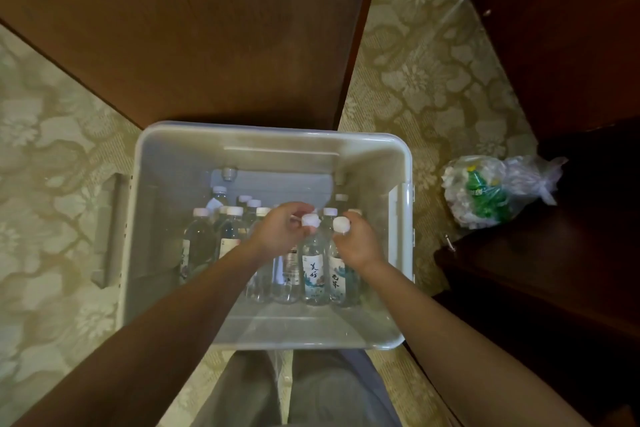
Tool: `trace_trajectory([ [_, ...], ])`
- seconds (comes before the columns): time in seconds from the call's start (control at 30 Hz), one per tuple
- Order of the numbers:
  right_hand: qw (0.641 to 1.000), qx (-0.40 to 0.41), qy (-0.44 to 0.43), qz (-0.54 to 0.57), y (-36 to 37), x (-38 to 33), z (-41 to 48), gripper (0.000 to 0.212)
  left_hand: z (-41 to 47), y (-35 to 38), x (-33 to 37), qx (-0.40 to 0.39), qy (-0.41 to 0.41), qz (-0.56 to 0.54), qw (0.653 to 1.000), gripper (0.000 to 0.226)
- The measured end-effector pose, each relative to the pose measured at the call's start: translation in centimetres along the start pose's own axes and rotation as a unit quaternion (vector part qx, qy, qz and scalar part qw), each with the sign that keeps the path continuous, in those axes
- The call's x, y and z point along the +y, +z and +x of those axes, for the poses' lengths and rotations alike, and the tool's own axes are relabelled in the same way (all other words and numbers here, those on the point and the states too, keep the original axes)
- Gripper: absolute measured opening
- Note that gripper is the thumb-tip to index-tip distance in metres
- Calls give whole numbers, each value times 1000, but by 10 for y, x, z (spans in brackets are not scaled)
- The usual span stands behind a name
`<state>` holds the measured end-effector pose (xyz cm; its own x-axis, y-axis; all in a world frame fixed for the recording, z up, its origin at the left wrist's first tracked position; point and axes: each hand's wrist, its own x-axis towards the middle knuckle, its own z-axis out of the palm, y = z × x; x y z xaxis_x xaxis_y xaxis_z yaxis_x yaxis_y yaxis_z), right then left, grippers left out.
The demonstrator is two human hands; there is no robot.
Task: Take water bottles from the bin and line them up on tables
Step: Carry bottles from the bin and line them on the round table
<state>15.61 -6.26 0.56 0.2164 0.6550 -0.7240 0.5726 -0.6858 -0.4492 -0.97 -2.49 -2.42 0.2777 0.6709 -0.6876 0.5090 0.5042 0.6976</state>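
Observation:
A translucent white plastic bin [149,218] stands on the carpet below me, holding several clear water bottles with white caps. Both hands are down inside it. My left hand [280,229] grips the neck of one labelled bottle [314,270] just under its cap. My right hand [360,243] grips the neck of the bottle beside it [338,279]. More bottles [207,239] stand upright at the bin's left and back.
A dark wooden table [194,28] lies just beyond the bin's far edge. Dark wooden furniture [571,45] fills the right side. A plastic bag of rubbish [491,191] lies on the patterned carpet [433,80] to the right of the bin.

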Motion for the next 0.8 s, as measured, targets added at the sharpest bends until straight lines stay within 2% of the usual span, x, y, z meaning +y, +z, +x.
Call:
trace_trajectory([
  [0.1,1000,-18,-16,-17,-5,-1,-7,23,-10,-3,-5,6,-27,-70,997,42],
  [0.2,998,-36,-40,-36,-10,-3,-11,17,-18,-3,-8,19,-27,-131,991,35],
  [0.33,997,-45,-54,-27,-18,-7,-18,10,-30,-1,-12,34,-28,-173,984,41],
  [0.57,995,-45,-81,37,-29,-4,-35,33,-60,-5,-5,58,-8,-207,977,43],
  [0.8,976,-134,-144,92,-41,-46,-51,38,-105,-39,23,104,40,-218,970,31],
])
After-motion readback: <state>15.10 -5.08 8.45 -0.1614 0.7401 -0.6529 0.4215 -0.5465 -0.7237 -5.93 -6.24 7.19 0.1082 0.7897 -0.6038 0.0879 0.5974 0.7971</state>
